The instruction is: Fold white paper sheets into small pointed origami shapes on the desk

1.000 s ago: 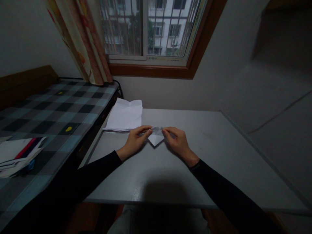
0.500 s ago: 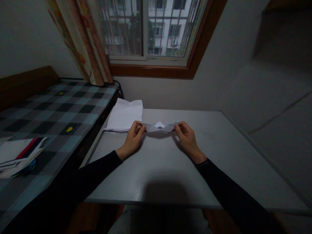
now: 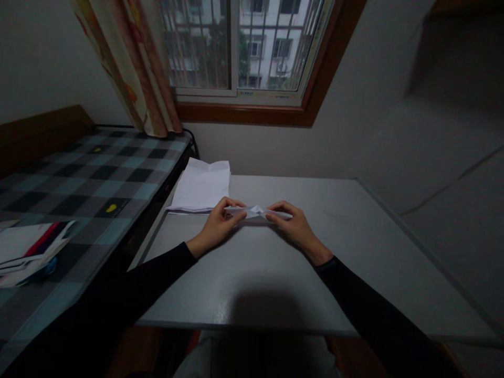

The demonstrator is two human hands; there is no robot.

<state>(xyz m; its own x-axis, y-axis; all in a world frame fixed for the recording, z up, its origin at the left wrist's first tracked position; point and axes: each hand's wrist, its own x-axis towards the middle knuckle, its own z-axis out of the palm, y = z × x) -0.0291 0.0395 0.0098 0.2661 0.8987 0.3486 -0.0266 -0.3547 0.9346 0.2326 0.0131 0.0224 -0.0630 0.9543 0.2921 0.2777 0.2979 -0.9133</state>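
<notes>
A small folded white paper piece [image 3: 256, 211] is held just above the grey table [image 3: 275, 273], stretched flat between both hands. My left hand [image 3: 216, 227] pinches its left end with thumb and fingers closed. My right hand [image 3: 293, 227] pinches its right end the same way. A little raised point shows at the middle of the paper. Both arms wear black sleeves.
A stack of white paper sheets [image 3: 201, 186] lies at the table's far left corner. A bed with a checked cover [image 3: 86, 178] stands to the left, with folded papers [image 3: 27, 252] on it. A window [image 3: 240, 47] and curtain [image 3: 134, 68] are behind.
The paper was a small triangle pinched close, then was pulled out wide into a strip; now the hands have come slightly closer and lower, with the strip flatter.
</notes>
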